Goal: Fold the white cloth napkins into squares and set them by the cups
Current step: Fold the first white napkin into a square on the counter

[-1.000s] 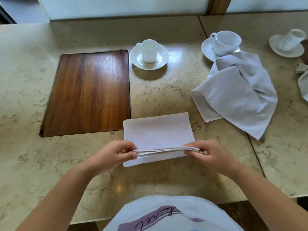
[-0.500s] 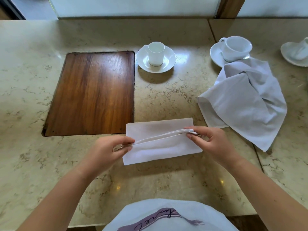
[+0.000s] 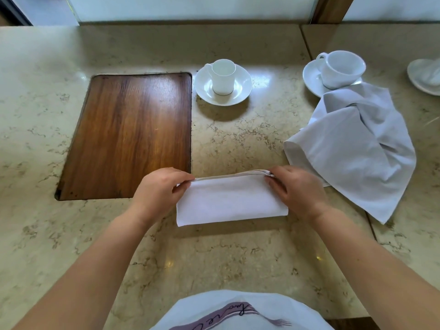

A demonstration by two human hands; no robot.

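Wooden inset [image 3: 133, 134]: dark brown panel set flush into the marble counter [image 3: 35, 163], far left of the work area; nothing on it.
Left hand [image 3: 158, 191]: palm down, just beside the panel's near right corner; fingertips pinched on the far left corner of the folded napkin, thumb under the edge.
Folded napkin [image 3: 228, 203]: white, a long flat rectangle lying on the counter directly in front of the person; layered edges stacked along the far side, fold line on the near side.
Small cup [image 3: 222, 76]: straight-sided, white, upright on its saucer [image 3: 202, 91]; beyond the napkin, just right of the panel's far corner, well apart from the napkin.
Right hand [image 3: 296, 190]: palm down, fingers closed on the far right corner of the same napkin, pinching the layered edges together.
Loose napkin [image 3: 357, 148]: white-grey, unfolded and crumpled, right of the right hand; its far end overlaps the second saucer [image 3: 312, 78].
Wide cup [image 3: 341, 67]: white, upright on that saucer, handle to the left.
Far right edge: a third saucer [image 3: 419, 77], cut off by the frame; contents too blurred to tell.
Bottom edge: person's light shirt [image 3: 238, 313] with purple lettering.
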